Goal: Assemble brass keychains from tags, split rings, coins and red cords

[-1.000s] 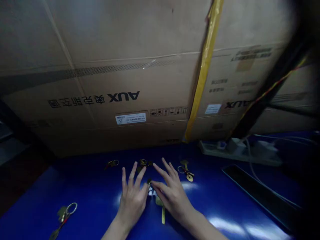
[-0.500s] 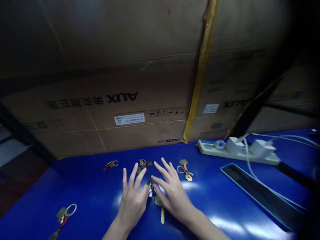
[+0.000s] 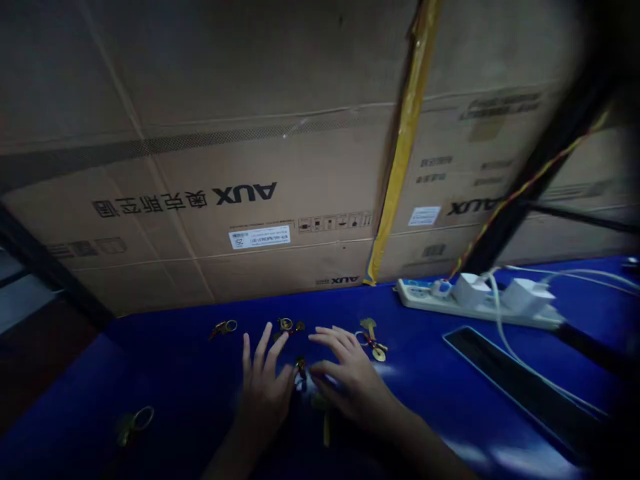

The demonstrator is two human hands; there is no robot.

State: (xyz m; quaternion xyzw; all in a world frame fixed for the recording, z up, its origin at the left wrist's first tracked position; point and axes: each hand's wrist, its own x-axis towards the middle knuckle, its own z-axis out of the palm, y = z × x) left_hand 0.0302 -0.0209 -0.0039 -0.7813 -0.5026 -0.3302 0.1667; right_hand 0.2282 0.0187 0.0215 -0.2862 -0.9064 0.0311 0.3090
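My left hand (image 3: 263, 393) rests palm down on the blue tabletop (image 3: 165, 380), fingers spread, holding nothing. My right hand (image 3: 350, 380) lies close by, also spread and empty. Between them stands a small brass key piece (image 3: 301, 366), nearest my right thumb side. Below it, a long yellow tag (image 3: 326, 427) lies partly in my hands' shadow. Farther off lie a brass key ring (image 3: 224, 327), a small ring cluster (image 3: 286, 325), a key set with a red strip (image 3: 373, 343) beside my right fingers, and a dim ring (image 3: 134, 421) at lower left.
A cardboard AUX carton (image 3: 200, 220) with yellow tape (image 3: 405, 153) stands behind the table. At right lie a white power strip (image 3: 475, 300) with plugged adapters and cable, and a long black flat panel (image 3: 520, 380). The table's left edge drops to a dark floor.
My right hand has shifted a little right, its fingers now lying flatter and pointing left. The picture has darkened. The small items on the table look unmoved.
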